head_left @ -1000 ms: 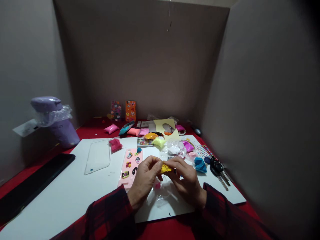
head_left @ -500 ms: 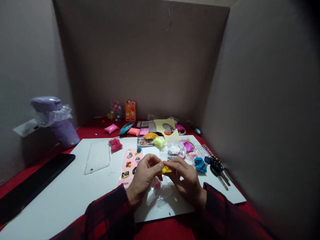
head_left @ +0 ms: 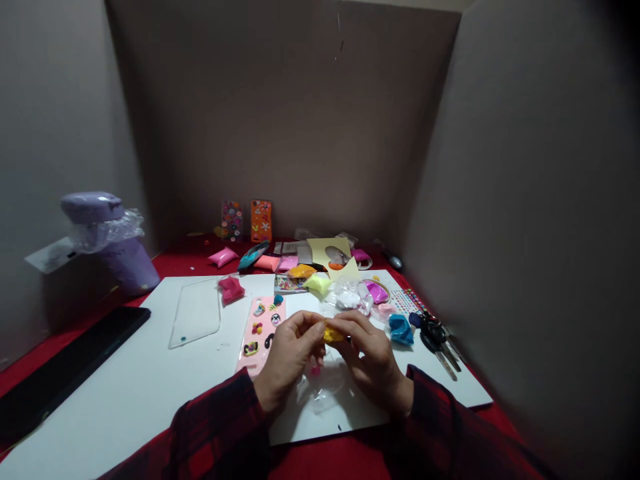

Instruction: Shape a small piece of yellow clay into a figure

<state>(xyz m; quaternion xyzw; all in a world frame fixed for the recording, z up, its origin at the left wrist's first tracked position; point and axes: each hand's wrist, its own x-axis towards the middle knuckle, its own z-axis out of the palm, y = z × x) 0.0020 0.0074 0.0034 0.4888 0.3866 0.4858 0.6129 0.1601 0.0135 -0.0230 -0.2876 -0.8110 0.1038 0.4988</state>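
Observation:
Between my two hands is a small yellow packet of what looks like modelling clay [head_left: 333, 333]. My left hand [head_left: 293, 350] pinches its left side with thumb and forefinger. On its right side the fingers of my right hand [head_left: 373, 353] are closed, and they partly hide it. Just left of my left hand lies a pink phone case [head_left: 257, 320] with small clay figures stuck on it. Beneath my hands rests a crumpled clear plastic wrapper [head_left: 320, 393], with a bit of pink near it. A blue clay packet [head_left: 401, 330] lies to the right of my right hand.
Scissors [head_left: 437, 337] lie at the board's right edge, near a sheet of coloured gems [head_left: 403, 300]. Farther back are several clay packets, including a red one [head_left: 231, 290]. A clear phone case [head_left: 196, 313], a black phone-like slab [head_left: 75, 367] and a purple tumbler [head_left: 117, 247] are at left.
My fingers have shifted slightly around the yellow packet, and less of it shows now. Both hands stay in nearly the same place.

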